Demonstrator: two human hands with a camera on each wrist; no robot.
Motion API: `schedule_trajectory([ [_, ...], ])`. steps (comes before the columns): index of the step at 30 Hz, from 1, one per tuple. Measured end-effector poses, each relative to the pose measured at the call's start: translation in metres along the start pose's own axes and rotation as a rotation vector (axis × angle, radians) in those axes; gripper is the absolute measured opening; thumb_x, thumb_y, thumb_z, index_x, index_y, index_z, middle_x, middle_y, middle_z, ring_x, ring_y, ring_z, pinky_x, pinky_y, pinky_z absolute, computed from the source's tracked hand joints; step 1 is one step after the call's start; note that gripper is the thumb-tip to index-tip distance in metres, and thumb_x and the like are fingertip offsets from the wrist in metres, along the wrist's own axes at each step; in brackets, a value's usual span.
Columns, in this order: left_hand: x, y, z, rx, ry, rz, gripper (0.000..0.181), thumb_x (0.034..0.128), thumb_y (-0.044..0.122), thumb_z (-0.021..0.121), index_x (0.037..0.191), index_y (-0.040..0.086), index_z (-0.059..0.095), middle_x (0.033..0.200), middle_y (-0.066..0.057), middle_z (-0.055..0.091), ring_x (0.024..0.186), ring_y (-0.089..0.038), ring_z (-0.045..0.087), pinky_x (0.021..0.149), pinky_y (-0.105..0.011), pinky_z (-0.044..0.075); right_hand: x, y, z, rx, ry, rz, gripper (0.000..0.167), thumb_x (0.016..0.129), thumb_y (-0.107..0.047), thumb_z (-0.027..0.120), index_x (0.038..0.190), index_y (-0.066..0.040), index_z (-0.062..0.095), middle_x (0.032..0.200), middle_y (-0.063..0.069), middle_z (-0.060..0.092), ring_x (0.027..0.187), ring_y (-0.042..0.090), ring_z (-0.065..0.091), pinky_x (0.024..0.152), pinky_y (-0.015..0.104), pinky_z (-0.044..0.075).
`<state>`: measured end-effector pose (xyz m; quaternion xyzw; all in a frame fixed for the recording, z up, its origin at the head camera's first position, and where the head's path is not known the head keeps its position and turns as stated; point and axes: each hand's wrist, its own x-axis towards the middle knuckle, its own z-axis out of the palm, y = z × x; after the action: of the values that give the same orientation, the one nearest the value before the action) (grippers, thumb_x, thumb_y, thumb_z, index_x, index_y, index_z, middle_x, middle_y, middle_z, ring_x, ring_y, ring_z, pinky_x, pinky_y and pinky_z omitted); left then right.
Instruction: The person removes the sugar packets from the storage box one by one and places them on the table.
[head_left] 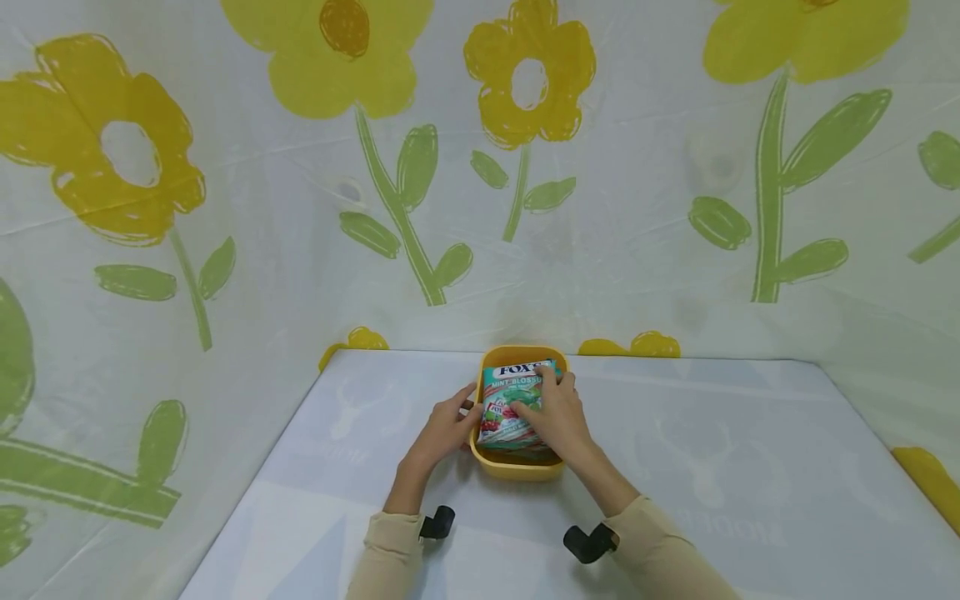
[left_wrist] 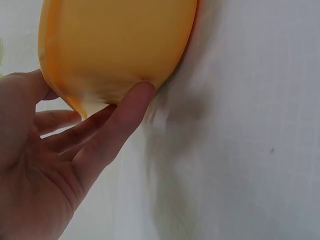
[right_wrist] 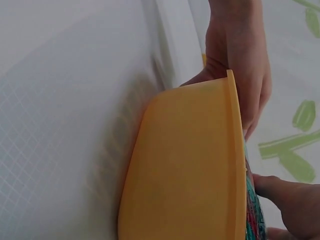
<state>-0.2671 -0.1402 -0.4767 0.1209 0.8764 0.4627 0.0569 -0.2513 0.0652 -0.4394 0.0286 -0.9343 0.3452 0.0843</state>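
A yellow plastic bin (head_left: 520, 472) stands on the white table. Inside it lies a teal and red candy bag (head_left: 497, 398), printed "FOX'S" and "MINT BLOSSOM", reaching up to the rim. My left hand (head_left: 444, 429) holds the bin's left wall; in the left wrist view, fingers (left_wrist: 127, 112) lie against its outside. From the right, my right hand (head_left: 564, 418) grips the candy bag, its thumb on the front and the other fingers at the upper right edge. Only the bag's side edge (right_wrist: 254, 212) shows in the right wrist view. What lies beneath the bag is mostly hidden.
The white table (head_left: 705, 450) carries faint grey print and extends to both sides of the bin. Behind it hangs a white cloth (head_left: 630, 275) with yellow flowers and green leaves. Each wrist wears a black camera mount (head_left: 588, 543).
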Motion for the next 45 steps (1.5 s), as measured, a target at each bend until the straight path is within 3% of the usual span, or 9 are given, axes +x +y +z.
schedule_trajectory([
  [8, -0.001, 0.000, 0.002, 0.010, 0.012, 0.010, 0.055, 0.1016, 0.029, 0.050, 0.152, 0.011, 0.037, 0.123, -0.019, 0.062, 0.079, -0.015, 0.066, 0.050, -0.026, 0.059, 0.004, -0.003, 0.001, 0.028, -0.042, 0.040, 0.078, 0.082, -0.036, 0.079, 0.145, -0.010, 0.039, 0.121, 0.026, 0.050, 0.089, 0.031, 0.056, 0.078, 0.045, 0.060],
  [20, 0.000, -0.001, 0.003, 0.021, 0.019, -0.001, 0.055, 0.1013, 0.031, 0.049, 0.152, 0.013, 0.036, 0.124, -0.018, 0.062, 0.082, -0.017, 0.067, 0.052, -0.027, 0.060, 0.005, -0.006, -0.001, 0.054, 0.001, -0.059, 0.069, 0.083, -0.030, 0.078, 0.141, -0.010, 0.049, 0.124, 0.018, 0.065, 0.106, 0.032, 0.063, 0.089, 0.049, 0.058],
  [32, 0.002, -0.001, 0.003, 0.034, 0.023, -0.010, 0.055, 0.1011, 0.029, 0.050, 0.152, 0.014, 0.037, 0.123, -0.017, 0.062, 0.081, -0.016, 0.066, 0.052, -0.026, 0.060, 0.004, -0.008, -0.001, 0.068, -0.002, -0.064, 0.066, 0.083, -0.029, 0.079, 0.139, -0.012, 0.050, 0.131, 0.015, 0.062, 0.111, 0.033, 0.063, 0.090, 0.053, 0.058],
  [38, 0.000, 0.001, 0.003, 0.016, 0.022, -0.006, 0.055, 0.1014, 0.028, 0.049, 0.152, 0.013, 0.036, 0.124, -0.018, 0.062, 0.083, -0.017, 0.068, 0.052, -0.027, 0.060, 0.006, -0.008, -0.007, 0.168, -0.051, -0.053, 0.067, 0.085, -0.030, 0.076, 0.143, -0.011, 0.047, 0.132, 0.017, 0.061, 0.112, 0.034, 0.063, 0.089, 0.053, 0.057],
  [45, -0.001, 0.001, 0.002, 0.014, 0.017, 0.000, 0.055, 0.1010, 0.028, 0.050, 0.152, 0.013, 0.036, 0.123, -0.019, 0.062, 0.087, -0.019, 0.068, 0.052, -0.027, 0.060, 0.011, -0.001, -0.014, 0.335, -0.102, -0.006, 0.062, 0.086, -0.029, 0.076, 0.141, -0.020, 0.051, 0.141, 0.015, 0.055, 0.118, 0.033, 0.057, 0.096, 0.052, 0.053],
])
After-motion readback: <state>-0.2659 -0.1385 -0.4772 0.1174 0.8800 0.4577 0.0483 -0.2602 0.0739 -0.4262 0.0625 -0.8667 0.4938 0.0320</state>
